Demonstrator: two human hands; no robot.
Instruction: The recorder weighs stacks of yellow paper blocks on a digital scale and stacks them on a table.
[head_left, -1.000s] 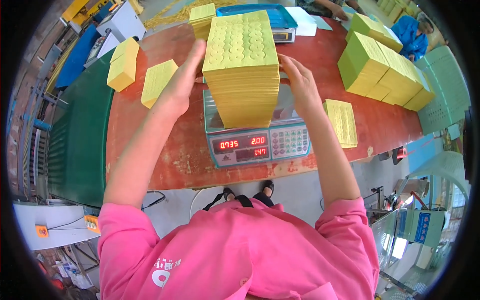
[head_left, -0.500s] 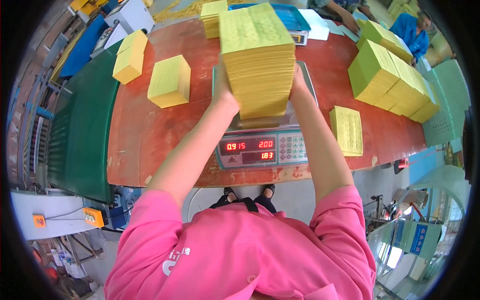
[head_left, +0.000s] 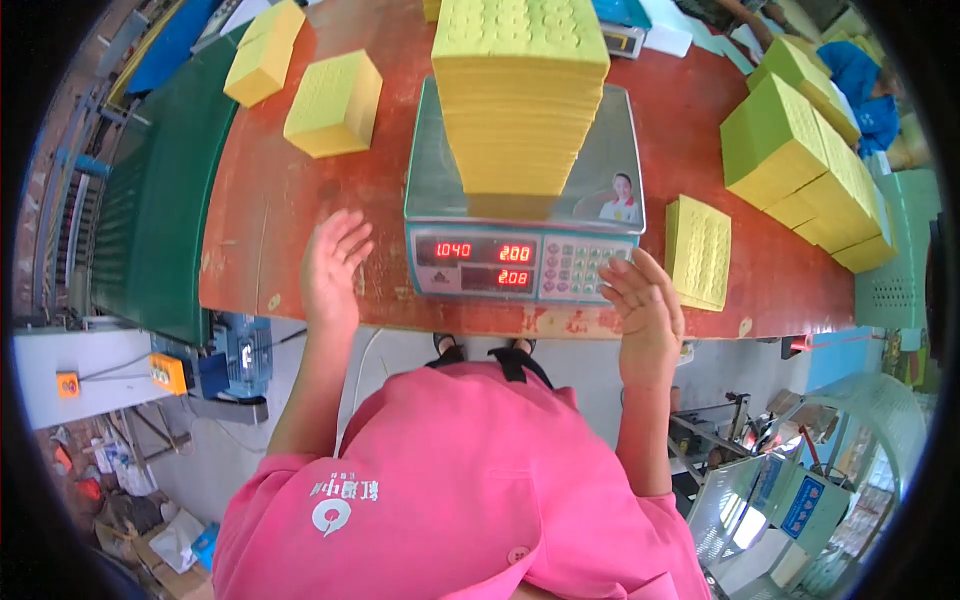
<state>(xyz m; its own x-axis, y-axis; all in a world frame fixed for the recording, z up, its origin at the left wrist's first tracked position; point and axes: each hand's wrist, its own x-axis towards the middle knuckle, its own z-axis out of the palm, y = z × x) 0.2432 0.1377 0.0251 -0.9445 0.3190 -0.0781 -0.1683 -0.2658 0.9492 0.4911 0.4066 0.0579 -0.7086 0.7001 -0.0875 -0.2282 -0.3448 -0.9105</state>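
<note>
A tall stack of yellow embossed paper sheets [head_left: 520, 115] stands upright on the metal pan of a digital scale [head_left: 425, 180]. Red digits glow on the scale's front panel, beside its keypad. To the left of the scale, my left hand [head_left: 335, 265] is raised over the table edge, fingers extended and holding nothing. My right hand [head_left: 645, 305] hovers by the keypad at the scale's right corner, its fingers loosely spread with nothing in them. Neither hand touches the stack.
On the red table [head_left: 260, 220], a block of yellow sheets [head_left: 335, 105] sits at the left, with another pile [head_left: 265, 55] farther back. A low pile [head_left: 698, 255] lies right of the scale. Larger stacks [head_left: 800, 165] line the right edge, near a person in blue [head_left: 860, 85].
Both my hands have let go of the tall stack and drawn back toward me, apart to either side. The stack now rests on the scale, and the lit reading has risen.
</note>
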